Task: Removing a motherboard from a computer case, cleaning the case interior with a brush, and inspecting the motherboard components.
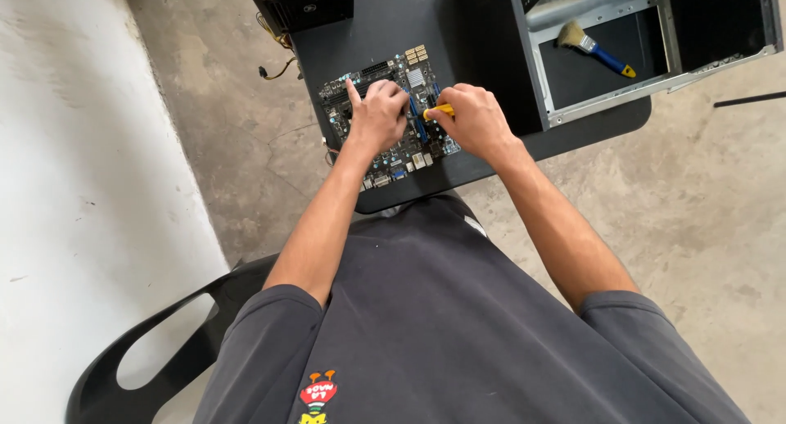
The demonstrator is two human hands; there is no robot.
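A dark computer motherboard (419, 74) with blue slots lies flat on a black table (385, 27). My left hand (377, 113) rests on the board's left half, index finger stretched toward its far edge, fingers pressing down. My right hand (471, 117) is closed around a yellow-handled tool (440, 110), whose tip points left toward the middle of the board, between the two hands. Both hands cover most of the board's centre.
An open metal computer case (606, 15) lies on the table's right side, with a blue-and-yellow paintbrush (594, 49) inside. A black box (303, 2) with loose wires stands at the back left. A black chair (164, 334) is under me, concrete floor around.
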